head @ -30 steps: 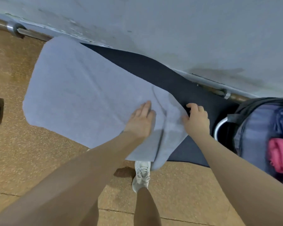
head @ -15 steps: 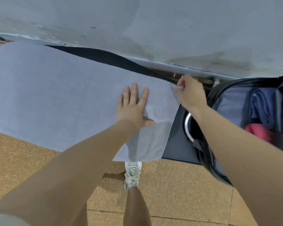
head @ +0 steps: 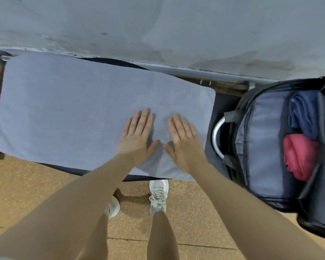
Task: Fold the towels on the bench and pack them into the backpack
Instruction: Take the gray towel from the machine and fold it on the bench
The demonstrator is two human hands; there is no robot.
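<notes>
Released from its pinch on the corner, the right hand (head: 183, 141) joins the left hand (head: 137, 136), both hands flat-fingered, gripping nothing, on the grey towel (head: 73, 111) spread over the tabletop (head: 211, 132) beside the backpack (head: 263, 147); best to sweep outward before folding.

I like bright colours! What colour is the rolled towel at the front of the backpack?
Pink, the rolled towel in the backpack; head view.

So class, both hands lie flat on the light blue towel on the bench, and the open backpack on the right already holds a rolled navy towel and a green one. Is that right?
Not quite: the second towel in the backpack is pink, not green, as the head view shows. The rest stands: left hand and right hand flat on the light blue towel, navy towel packed.
</notes>
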